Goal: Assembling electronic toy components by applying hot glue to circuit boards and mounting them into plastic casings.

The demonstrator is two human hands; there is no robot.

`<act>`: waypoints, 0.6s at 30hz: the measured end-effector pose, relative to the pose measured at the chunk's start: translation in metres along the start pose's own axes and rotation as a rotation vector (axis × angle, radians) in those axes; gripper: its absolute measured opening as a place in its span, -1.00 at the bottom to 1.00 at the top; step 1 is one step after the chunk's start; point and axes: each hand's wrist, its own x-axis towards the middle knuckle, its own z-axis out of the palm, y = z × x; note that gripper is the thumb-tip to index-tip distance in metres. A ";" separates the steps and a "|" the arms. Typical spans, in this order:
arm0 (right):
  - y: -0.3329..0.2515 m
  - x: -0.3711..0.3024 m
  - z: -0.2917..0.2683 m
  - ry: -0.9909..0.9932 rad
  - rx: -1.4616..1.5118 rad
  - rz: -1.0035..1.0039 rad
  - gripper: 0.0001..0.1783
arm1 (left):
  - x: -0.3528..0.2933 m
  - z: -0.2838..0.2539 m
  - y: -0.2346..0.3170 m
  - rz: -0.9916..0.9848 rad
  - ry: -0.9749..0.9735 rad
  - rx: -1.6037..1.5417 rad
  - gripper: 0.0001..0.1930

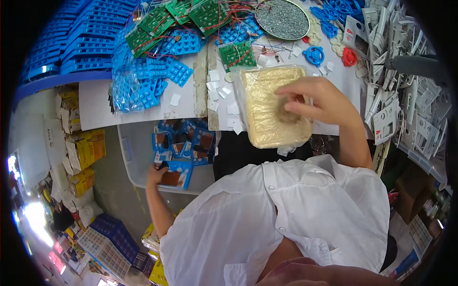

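At the left, my left hand (155,174) grips the edge of a blue plastic casing (183,174) with a brown board in it, partly blurred. The casing is over a clear plastic bin (128,157), where several similar blue casings (181,143) lie. My right hand (317,99) is over a pale yellow pad wrapped in clear plastic (267,107) at the table's near edge. Its fingers are apart and bent, with nothing seen between them; whether the fingertips touch the wrapping I cannot tell.
Green circuit boards (207,16) with red wires, blue keypads (179,71) and a round tray of small metal parts (282,19) cover the far table. Blue casings (95,33) are stacked at the far left. White plastic parts (424,105) fill a bin at the right.
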 end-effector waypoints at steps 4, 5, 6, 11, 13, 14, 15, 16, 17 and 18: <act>0.024 0.025 -0.008 0.130 -0.073 0.038 -0.68 | 0.030 0.112 -0.108 -0.728 0.189 -0.696 -0.43; 0.026 0.030 -0.009 0.138 -0.114 0.080 -0.68 | 0.013 0.146 -0.089 -0.440 0.149 -0.755 -0.44; 0.030 0.036 -0.010 0.145 -0.131 0.100 -0.67 | 0.000 0.156 -0.079 -0.345 0.130 -0.761 -0.45; 0.052 0.047 -0.015 0.352 -0.381 0.097 -0.70 | 0.002 0.170 -0.036 -0.499 0.039 -0.572 -0.51; 0.073 0.052 -0.017 0.557 -0.484 -0.019 -0.73 | 0.018 0.153 -0.003 -0.398 0.001 -0.429 -0.55; 0.086 0.058 -0.022 0.679 -0.587 -0.028 -0.73 | 0.024 0.132 0.019 -0.305 -0.013 -0.344 -0.57; 0.100 0.065 -0.031 0.801 -0.699 -0.029 -0.72 | 0.025 0.107 0.055 -0.136 -0.109 -0.351 -0.60; 0.114 0.067 -0.041 0.921 -0.813 -0.024 -0.71 | 0.017 0.074 0.102 0.035 -0.210 -0.351 -0.63; 0.126 0.067 -0.052 0.961 -0.880 0.058 -0.72 | 0.002 0.038 0.149 0.198 -0.304 -0.349 -0.66; 0.136 0.069 -0.061 1.001 -0.937 0.134 -0.72 | -0.018 0.004 0.191 0.286 -0.336 -0.341 -0.69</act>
